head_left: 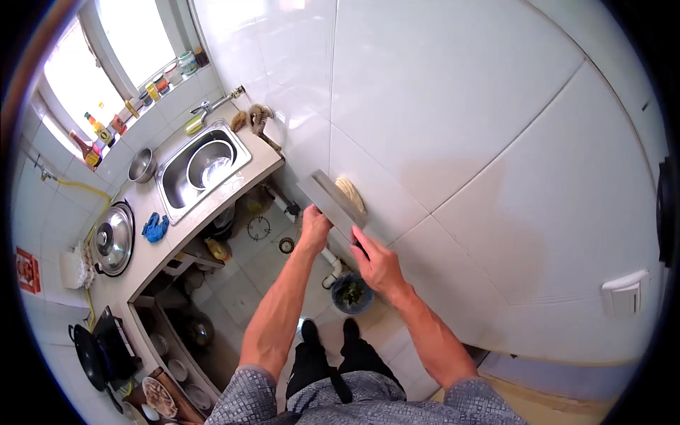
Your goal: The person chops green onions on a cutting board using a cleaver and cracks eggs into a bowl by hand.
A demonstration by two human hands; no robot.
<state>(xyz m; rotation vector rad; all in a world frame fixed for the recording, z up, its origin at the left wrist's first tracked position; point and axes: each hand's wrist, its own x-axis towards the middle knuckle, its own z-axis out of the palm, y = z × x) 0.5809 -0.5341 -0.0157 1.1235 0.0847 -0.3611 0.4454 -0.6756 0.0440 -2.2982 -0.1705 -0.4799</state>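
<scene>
My right hand [380, 268] is wrapped round the dark handle of a cleaver [331, 202], whose broad grey blade points up and to the left in front of the tiled wall. My left hand [316, 228] is closed beside the blade's lower edge. Its fingertips are hidden, so what it holds, if anything, does not show. Partly behind the blade is a cream, ribbed item [349, 193] that I cannot name. Below my hands a bucket [352, 293] with green scraps stands on the floor.
On the left runs a counter with a sink [171, 185] holding a metal pot [210, 165]. A metal bowl [142, 165], a blue cloth [155, 227] and a lidded pan [114, 238] are along it. A black wok [88, 356] is lower left. White pipe [331, 261] runs near the bucket.
</scene>
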